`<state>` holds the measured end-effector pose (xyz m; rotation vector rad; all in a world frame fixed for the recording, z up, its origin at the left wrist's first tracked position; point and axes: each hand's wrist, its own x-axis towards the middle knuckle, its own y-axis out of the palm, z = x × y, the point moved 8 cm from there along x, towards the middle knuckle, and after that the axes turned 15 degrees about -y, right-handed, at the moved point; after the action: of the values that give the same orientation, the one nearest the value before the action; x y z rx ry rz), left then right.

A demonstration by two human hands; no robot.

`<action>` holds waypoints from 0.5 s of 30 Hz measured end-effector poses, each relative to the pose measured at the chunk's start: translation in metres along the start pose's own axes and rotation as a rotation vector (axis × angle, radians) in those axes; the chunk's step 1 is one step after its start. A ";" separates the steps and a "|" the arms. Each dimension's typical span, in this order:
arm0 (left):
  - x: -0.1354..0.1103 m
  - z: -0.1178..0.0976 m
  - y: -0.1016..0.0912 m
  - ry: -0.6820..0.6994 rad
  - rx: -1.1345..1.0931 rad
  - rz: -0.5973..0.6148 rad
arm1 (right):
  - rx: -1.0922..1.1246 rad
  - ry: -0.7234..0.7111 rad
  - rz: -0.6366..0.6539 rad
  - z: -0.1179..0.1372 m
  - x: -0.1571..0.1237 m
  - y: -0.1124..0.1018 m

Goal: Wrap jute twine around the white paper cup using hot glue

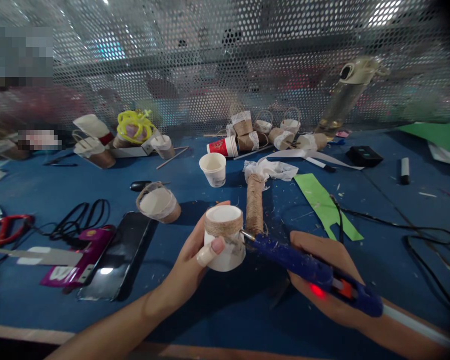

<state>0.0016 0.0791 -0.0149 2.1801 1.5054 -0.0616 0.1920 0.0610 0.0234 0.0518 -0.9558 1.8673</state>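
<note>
My left hand (194, 255) is wrapped round a white paper cup (228, 257), its thumb across the front. Brown jute twine (225, 229) is wound in a band just below the cup's rim. In my right hand (326, 250) is a blue hot glue gun (296, 260) with a red light glowing and a white glue stick (416, 325) out of its back. The nozzle tip is at the lower edge of the twine band; whether it touches cannot be made out. Just behind the cup lies a roll of jute twine (255, 202), with white lace ribbon (279, 170) at its far end.
An empty paper cup (213, 172) and a twine-covered basket cup (160, 205) stand beyond. Finished little baskets (243, 125) crowd the back near a water bottle (347, 95). At left lie a phone (115, 260), a purple glue gun (78, 260) and pliers (14, 225). Green paper (322, 200) and a black cable (397, 222) are right.
</note>
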 end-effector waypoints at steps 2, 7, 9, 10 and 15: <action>0.000 0.000 0.000 -0.004 -0.027 0.002 | 0.011 0.006 -0.002 0.000 -0.001 0.000; 0.000 0.000 -0.004 0.015 -0.049 -0.020 | 0.071 0.098 -0.026 -0.009 -0.002 -0.003; 0.000 0.001 -0.004 0.004 -0.046 -0.019 | 0.109 0.174 -0.045 -0.015 -0.003 -0.003; 0.000 0.002 -0.003 -0.006 -0.045 -0.010 | 0.120 0.204 -0.071 -0.018 -0.003 -0.004; 0.002 0.003 0.005 -0.052 -0.029 -0.003 | 0.162 0.242 -0.291 -0.019 -0.004 -0.013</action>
<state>0.0074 0.0780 -0.0161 2.1368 1.4714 -0.0962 0.2110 0.0727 0.0166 0.0575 -0.5958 1.6333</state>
